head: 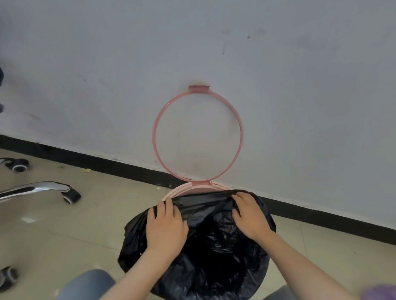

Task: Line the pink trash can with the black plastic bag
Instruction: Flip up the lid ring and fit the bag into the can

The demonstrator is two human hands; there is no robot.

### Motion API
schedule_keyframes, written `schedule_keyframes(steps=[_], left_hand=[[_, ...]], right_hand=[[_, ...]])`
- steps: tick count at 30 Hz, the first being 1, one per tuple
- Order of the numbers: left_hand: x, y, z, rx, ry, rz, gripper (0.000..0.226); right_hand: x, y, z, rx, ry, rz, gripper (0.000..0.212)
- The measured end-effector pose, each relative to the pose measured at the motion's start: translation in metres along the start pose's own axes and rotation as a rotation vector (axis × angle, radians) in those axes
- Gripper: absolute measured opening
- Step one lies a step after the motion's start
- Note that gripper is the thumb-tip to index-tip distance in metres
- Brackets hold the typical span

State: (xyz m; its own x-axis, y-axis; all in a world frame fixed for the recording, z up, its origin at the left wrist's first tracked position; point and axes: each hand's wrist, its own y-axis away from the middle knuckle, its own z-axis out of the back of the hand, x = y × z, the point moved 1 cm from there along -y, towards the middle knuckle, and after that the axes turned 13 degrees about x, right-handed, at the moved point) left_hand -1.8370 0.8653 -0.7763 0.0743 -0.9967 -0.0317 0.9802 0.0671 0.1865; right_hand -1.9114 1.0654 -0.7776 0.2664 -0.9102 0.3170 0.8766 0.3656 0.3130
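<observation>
The pink trash can (181, 191) stands on the floor against the wall, only its far rim showing. Its pink ring lid (155, 134) is hinged up and leans on the wall. The black plastic bag (210, 255) is spread over the can's mouth and hangs over the near and side edges, its middle sunk into the can. My left hand (166, 225) grips the bag's far edge on the left, fingers curled over it. My right hand (250, 214) holds the same edge on the right. The bag's far edge lies just short of the can's far rim.
An office chair base with chrome legs (29, 188) and black castors (72, 197) stands to the left on the tiled floor. A black baseboard (340, 226) runs along the wall. My knees (78, 299) flank the can at the bottom.
</observation>
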Motion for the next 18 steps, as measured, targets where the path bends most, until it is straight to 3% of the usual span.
schedule_keyframes(steps=[2,6,14,18], left_hand=[[0.004,-0.008,-0.010,0.115,-0.027,0.075,0.065],[0.010,-0.018,-0.016,0.182,-0.049,0.136,0.079],[0.013,-0.050,-0.013,0.234,-0.021,0.138,0.080],[0.014,-0.065,-0.010,0.273,0.129,0.124,0.073]], right_hand=[[0.001,-0.008,0.001,0.062,0.067,-0.008,0.050],[0.006,-0.020,-0.001,0.124,0.145,-0.021,0.058],[0.008,-0.034,0.002,0.170,0.117,-0.060,0.064],[0.008,-0.045,0.003,0.190,0.050,-0.101,0.062]])
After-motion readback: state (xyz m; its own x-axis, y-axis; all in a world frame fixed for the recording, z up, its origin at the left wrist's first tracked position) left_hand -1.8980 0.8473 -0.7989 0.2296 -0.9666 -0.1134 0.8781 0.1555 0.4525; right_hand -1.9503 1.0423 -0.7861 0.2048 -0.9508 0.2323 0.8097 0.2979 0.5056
